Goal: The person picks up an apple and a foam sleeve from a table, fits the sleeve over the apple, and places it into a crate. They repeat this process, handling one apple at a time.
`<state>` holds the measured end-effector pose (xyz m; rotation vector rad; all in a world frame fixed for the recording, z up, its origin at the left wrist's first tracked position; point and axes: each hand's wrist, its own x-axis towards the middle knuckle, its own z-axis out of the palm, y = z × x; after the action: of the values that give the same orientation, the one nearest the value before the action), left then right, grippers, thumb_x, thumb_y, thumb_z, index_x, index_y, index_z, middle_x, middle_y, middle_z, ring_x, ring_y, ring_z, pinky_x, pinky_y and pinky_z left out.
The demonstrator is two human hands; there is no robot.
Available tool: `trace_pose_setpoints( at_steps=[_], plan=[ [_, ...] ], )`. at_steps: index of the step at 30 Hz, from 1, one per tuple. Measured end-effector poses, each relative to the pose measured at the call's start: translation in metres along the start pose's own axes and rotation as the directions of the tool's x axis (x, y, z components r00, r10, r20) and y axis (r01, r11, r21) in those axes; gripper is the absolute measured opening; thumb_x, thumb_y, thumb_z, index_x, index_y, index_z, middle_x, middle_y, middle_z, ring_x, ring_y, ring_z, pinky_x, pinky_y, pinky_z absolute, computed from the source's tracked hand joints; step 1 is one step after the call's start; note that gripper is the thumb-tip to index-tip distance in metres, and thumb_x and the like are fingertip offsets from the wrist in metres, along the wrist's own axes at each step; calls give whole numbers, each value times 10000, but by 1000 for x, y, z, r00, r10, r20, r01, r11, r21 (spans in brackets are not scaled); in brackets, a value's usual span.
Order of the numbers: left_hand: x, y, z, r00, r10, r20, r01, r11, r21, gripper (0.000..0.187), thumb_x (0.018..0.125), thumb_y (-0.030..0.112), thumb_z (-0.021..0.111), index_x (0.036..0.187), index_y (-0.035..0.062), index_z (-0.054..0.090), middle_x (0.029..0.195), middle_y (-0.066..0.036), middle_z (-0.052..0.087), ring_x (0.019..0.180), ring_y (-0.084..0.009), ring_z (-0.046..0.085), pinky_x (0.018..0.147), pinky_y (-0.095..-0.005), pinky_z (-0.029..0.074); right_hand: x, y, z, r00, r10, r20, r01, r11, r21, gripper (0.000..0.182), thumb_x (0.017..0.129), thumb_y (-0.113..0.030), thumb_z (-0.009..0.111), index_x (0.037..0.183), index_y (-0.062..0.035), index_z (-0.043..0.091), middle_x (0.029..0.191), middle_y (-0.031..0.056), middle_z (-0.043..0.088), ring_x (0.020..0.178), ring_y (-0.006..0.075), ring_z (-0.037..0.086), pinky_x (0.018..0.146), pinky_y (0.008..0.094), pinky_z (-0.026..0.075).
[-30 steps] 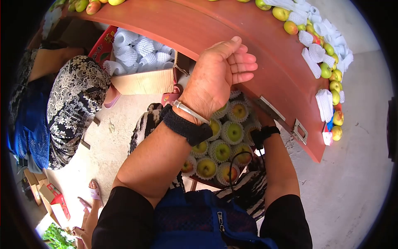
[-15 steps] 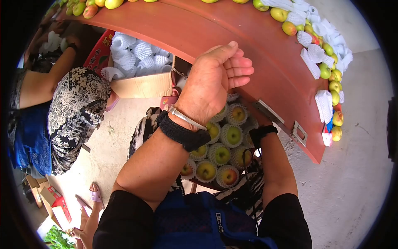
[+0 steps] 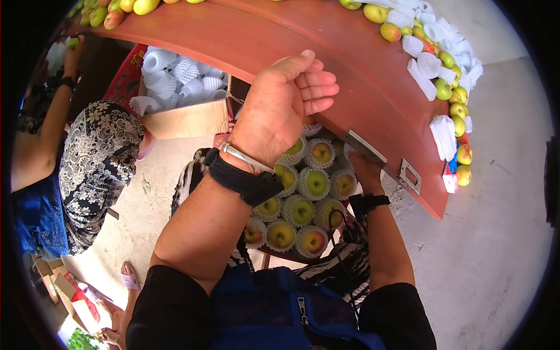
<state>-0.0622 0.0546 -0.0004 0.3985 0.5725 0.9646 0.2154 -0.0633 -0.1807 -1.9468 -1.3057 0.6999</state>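
Note:
My left hand (image 3: 280,99) is raised over the edge of the red-brown table (image 3: 344,76), palm turned sideways. Its fingers are loosely bent, thumb stretched out, and nothing shows in it. Below it, apples in white foam nets (image 3: 316,184) sit packed in rows close to my lap. My right hand (image 3: 366,172) reaches down at the far right side of these apples, just under the table edge. Its fingers are hidden.
A cardboard box (image 3: 186,121) of white foam nets (image 3: 186,70) stands beside the table. Loose apples (image 3: 458,111) and foam nets (image 3: 431,73) line the table's right end. Metal hardware (image 3: 410,176) sits on its edge. A co-worker's hand (image 3: 73,52) holds an apple at left.
The view has shifted slightly, so the table and apples sit farther left. My right hand shows more at the apples' side. The co-worker's hand has moved up with a green apple.

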Motion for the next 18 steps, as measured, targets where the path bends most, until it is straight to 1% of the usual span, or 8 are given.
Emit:
trace_pose_setpoints(
  at_steps=[1,2,3,6,9,12,15,18],
  plan=[
    [-1,0,0,1000,0,-10,0,1000,2,279,932,278,486,939,9,558,903,-143,635,891,-274,623,799,-365,486,-7,-3,-3,994,-107,-24,100,974,-204,579,724,-226,700,1223,-22,492,1184,127,562,1121,266,511,976,381,375],
    [-2,0,0,1000,2,-21,-2,1000,4,279,933,277,485,939,8,558,904,-144,636,893,-275,623,800,-364,487,-13,-6,-6,976,-216,-26,188,897,-401,574,693,-231,720,1189,-22,522,1135,130,589,1070,277,547,956,397,397],
    [-2,0,-1,1000,4,-15,-4,1000,6,279,934,277,482,940,9,557,906,-143,637,896,-275,624,802,-365,486,-17,-12,-8,947,-320,-4,259,773,-579,568,663,-235,740,1155,-23,551,1087,132,617,1020,289,583,935,413,418],
    [-4,0,-4,1000,13,-1,-13,1000,15,280,938,277,471,944,11,557,913,-139,640,903,-274,624,810,-368,484,-23,-23,-6,986,-37,161,101,908,-407,678,633,-246,748,1216,-12,493,1196,184,531,1149,336,478,1019,460,314],
    [-4,-1,-4,1000,16,8,-16,999,28,280,942,276,460,948,13,556,919,-135,642,909,-271,624,818,-371,481,-28,-8,8,951,-279,132,309,859,-408,753,631,-179,739,1277,-7,393,1219,229,459,1185,372,408,1020,415,316],
    [-5,-3,-1,1000,9,12,-9,999,41,278,943,273,456,953,14,556,921,-133,643,915,-270,624,823,-372,479,-32,1,11,978,-156,140,198,904,-378,888,643,-250,745,1357,-4,278,1319,242,352,1242,393,321,1060,476,226],
    [-5,-6,-1,1000,3,27,-5,999,42,274,942,268,457,956,12,555,920,-133,643,916,-271,624,824,-373,478,-35,2,12,964,-235,127,266,884,-385,891,644,-259,753,1357,-7,280,1308,235,364,1222,401,336,1050,468,243],
    [-4,-7,-1,1000,-6,30,5,999,36,274,940,266,463,961,10,557,925,-136,645,917,-274,625,823,-372,478,-34,-2,15,955,-268,124,293,818,-494,865,658,-287,749,1342,-5,301,1300,231,385,1223,392,352,1027,459,285]
  ],
)
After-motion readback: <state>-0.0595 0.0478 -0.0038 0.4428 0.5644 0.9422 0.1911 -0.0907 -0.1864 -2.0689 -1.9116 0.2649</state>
